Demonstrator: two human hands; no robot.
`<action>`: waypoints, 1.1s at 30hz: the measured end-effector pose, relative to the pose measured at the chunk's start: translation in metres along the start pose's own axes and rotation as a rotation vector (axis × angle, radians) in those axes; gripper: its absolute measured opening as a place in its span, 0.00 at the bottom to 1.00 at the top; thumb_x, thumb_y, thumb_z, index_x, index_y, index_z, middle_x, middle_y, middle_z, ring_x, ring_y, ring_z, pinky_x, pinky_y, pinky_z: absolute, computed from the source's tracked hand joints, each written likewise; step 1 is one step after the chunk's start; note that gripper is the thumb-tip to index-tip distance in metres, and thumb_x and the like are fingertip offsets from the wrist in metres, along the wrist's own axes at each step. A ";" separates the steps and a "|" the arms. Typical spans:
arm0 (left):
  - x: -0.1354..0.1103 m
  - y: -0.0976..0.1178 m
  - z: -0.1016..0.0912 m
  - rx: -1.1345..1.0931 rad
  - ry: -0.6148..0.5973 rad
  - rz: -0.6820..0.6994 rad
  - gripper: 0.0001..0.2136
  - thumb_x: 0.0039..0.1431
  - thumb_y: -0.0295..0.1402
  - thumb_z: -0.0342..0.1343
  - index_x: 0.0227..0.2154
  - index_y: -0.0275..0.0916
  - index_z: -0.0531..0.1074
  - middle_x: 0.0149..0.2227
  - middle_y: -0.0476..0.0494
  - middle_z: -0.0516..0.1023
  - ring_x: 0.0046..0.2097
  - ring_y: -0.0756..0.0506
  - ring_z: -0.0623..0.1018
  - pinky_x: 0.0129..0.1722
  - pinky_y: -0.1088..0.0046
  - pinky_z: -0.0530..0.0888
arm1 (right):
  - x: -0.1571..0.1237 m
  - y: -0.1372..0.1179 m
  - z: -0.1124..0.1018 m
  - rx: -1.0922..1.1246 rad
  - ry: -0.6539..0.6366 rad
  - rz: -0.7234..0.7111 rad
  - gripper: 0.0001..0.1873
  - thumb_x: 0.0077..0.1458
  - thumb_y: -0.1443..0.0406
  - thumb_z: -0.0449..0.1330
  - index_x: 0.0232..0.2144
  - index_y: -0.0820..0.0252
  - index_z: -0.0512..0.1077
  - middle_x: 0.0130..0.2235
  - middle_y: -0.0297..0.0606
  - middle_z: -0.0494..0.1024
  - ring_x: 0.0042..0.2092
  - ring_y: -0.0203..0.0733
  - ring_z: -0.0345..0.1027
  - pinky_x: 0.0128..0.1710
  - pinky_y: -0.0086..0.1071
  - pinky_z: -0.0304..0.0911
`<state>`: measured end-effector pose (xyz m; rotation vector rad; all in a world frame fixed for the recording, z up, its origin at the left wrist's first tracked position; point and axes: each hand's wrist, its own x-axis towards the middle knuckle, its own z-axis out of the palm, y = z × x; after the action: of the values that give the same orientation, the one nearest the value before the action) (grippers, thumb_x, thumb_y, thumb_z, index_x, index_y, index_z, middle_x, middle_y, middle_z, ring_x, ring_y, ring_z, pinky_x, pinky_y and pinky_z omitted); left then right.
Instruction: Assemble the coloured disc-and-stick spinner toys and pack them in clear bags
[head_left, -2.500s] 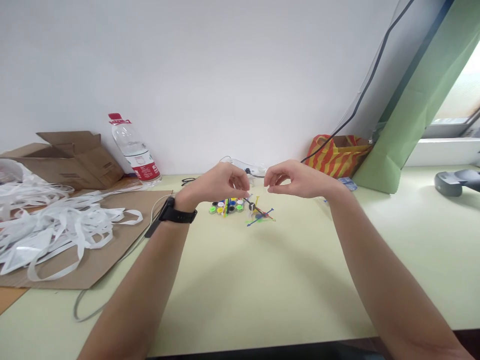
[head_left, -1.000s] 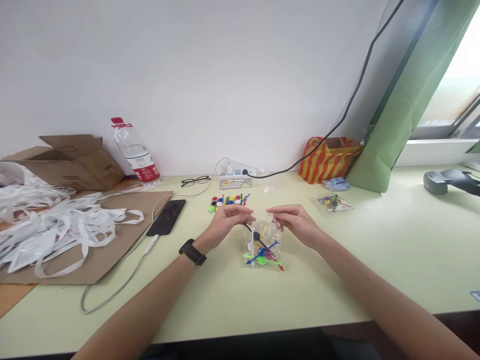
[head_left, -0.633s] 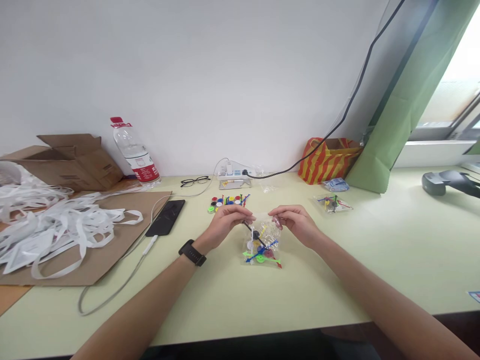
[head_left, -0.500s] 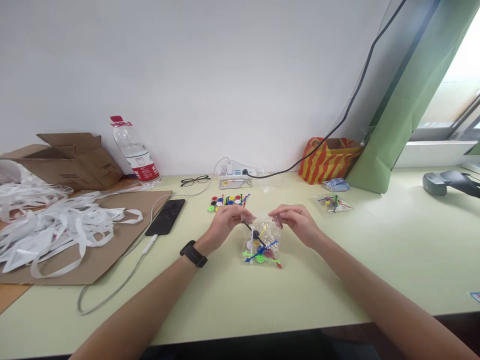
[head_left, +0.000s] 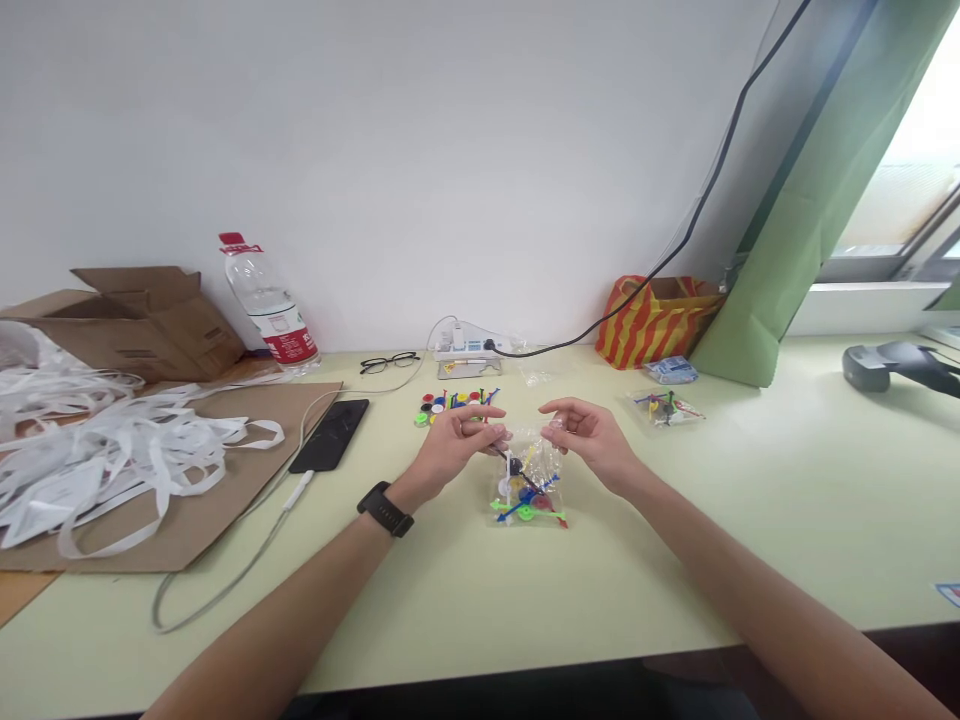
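In front of me a clear plastic bag holds small coloured plastic pieces: arrow-shaped sticks and round discs in blue, green, red, yellow, black and white. My left hand pinches its top left corner between thumb and bent fingers, the index finger raised off the film. At the top right corner, my right hand grips the film with thumb and fingertips, its index finger also lifted. Just behind my left hand lie loose discs and arrow sticks, partly hidden by it.
A second filled bag lies to the right, near a blue-white packet and a striped bag. Leftward are a phone on a cable and cardboard with white straps. Glasses and a power strip sit behind.
Both index fingers have lifted away from the bag, while thumbs and other fingers stay at its top corners. The bag has shifted slightly to the right.
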<state>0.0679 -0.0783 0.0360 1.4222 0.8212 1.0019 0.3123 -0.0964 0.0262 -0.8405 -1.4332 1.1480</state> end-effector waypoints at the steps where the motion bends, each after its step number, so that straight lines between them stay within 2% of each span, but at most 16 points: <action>1: 0.000 0.000 -0.001 0.002 -0.004 -0.014 0.21 0.56 0.42 0.69 0.47 0.34 0.77 0.36 0.36 0.86 0.37 0.43 0.84 0.41 0.66 0.81 | 0.000 -0.001 0.000 0.008 0.001 0.005 0.19 0.49 0.57 0.73 0.42 0.56 0.79 0.29 0.32 0.70 0.30 0.36 0.63 0.30 0.33 0.62; 7: 0.000 0.003 -0.002 0.000 -0.051 -0.053 0.18 0.55 0.43 0.69 0.42 0.33 0.81 0.40 0.34 0.85 0.40 0.42 0.85 0.43 0.66 0.81 | 0.000 -0.005 -0.003 0.025 0.007 0.013 0.20 0.47 0.56 0.74 0.41 0.57 0.79 0.30 0.31 0.70 0.30 0.35 0.62 0.30 0.32 0.61; 11: -0.002 0.003 0.002 0.031 -0.046 -0.047 0.16 0.57 0.43 0.68 0.38 0.33 0.82 0.38 0.35 0.86 0.39 0.43 0.84 0.42 0.68 0.81 | -0.002 -0.009 0.002 0.082 -0.094 0.146 0.22 0.49 0.54 0.72 0.45 0.56 0.78 0.29 0.31 0.70 0.29 0.35 0.62 0.31 0.32 0.60; 14: -0.004 0.001 0.007 0.034 -0.058 -0.035 0.16 0.56 0.43 0.68 0.38 0.33 0.82 0.36 0.36 0.85 0.38 0.43 0.84 0.41 0.67 0.81 | -0.005 -0.009 0.009 0.011 -0.127 0.233 0.20 0.50 0.50 0.71 0.38 0.59 0.80 0.29 0.33 0.73 0.30 0.36 0.62 0.31 0.32 0.58; 17: -0.004 0.002 0.009 0.039 -0.074 -0.025 0.16 0.55 0.42 0.68 0.38 0.33 0.82 0.35 0.37 0.85 0.37 0.42 0.84 0.41 0.67 0.81 | -0.005 -0.007 0.012 -0.058 -0.143 0.221 0.21 0.48 0.49 0.72 0.29 0.61 0.80 0.27 0.35 0.74 0.30 0.37 0.61 0.30 0.32 0.57; 21: -0.002 0.004 0.003 0.036 -0.043 -0.039 0.15 0.56 0.43 0.68 0.36 0.34 0.83 0.36 0.37 0.85 0.38 0.42 0.84 0.40 0.68 0.81 | -0.003 -0.004 0.008 -0.054 -0.127 0.202 0.20 0.47 0.49 0.72 0.29 0.62 0.80 0.26 0.36 0.73 0.29 0.37 0.61 0.29 0.32 0.56; 25: 0.000 0.002 0.000 0.002 0.007 -0.083 0.21 0.60 0.51 0.62 0.35 0.33 0.83 0.35 0.35 0.85 0.36 0.42 0.84 0.36 0.68 0.80 | -0.003 -0.003 0.006 -0.060 -0.132 0.204 0.20 0.49 0.50 0.72 0.29 0.62 0.81 0.26 0.35 0.73 0.29 0.36 0.60 0.29 0.32 0.56; 30: -0.003 -0.001 0.003 0.078 -0.110 -0.045 0.17 0.56 0.46 0.67 0.34 0.33 0.82 0.35 0.35 0.85 0.36 0.44 0.83 0.36 0.71 0.80 | -0.003 -0.003 0.007 -0.063 -0.116 0.191 0.19 0.48 0.50 0.72 0.28 0.61 0.81 0.25 0.34 0.73 0.29 0.36 0.61 0.29 0.32 0.57; 33: -0.002 0.000 0.001 0.131 -0.126 -0.060 0.17 0.56 0.46 0.67 0.32 0.33 0.82 0.35 0.35 0.85 0.35 0.44 0.83 0.35 0.72 0.79 | -0.002 -0.003 0.004 -0.070 -0.104 0.188 0.19 0.47 0.50 0.72 0.28 0.61 0.81 0.24 0.35 0.73 0.28 0.36 0.61 0.29 0.32 0.57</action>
<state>0.0681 -0.0802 0.0353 1.5465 0.8434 0.8170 0.3089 -0.0997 0.0287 -0.9937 -1.5112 1.3056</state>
